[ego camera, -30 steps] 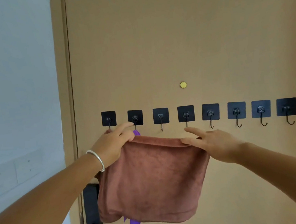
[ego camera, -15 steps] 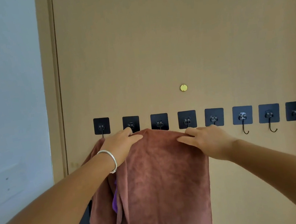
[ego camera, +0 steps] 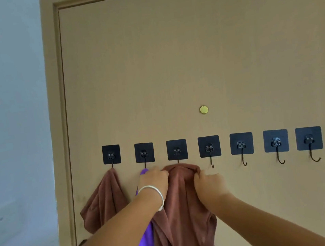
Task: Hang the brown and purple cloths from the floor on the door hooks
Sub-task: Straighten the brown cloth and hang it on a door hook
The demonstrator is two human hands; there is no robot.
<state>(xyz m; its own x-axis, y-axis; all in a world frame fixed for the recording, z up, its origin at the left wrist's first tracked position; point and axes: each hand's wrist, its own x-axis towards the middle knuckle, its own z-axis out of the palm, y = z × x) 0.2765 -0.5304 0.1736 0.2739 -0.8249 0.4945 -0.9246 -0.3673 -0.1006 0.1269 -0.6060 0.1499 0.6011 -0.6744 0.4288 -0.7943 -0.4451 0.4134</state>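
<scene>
Both hands, left hand (ego camera: 153,178) and right hand (ego camera: 207,183), pinch the brown cloth (ego camera: 183,202) just below the third hook (ego camera: 177,152); the person should seat its bunched top fully before releasing, purple cloth (ego camera: 146,242) at eight o'clock.

Both hands, left (ego camera: 153,178) and right (ego camera: 210,184), raised, fingers curled gripping.

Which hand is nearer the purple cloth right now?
Left. The left hand sits right beside the purple cloth where it hangs; the right hand is across the brown cloth.
</scene>
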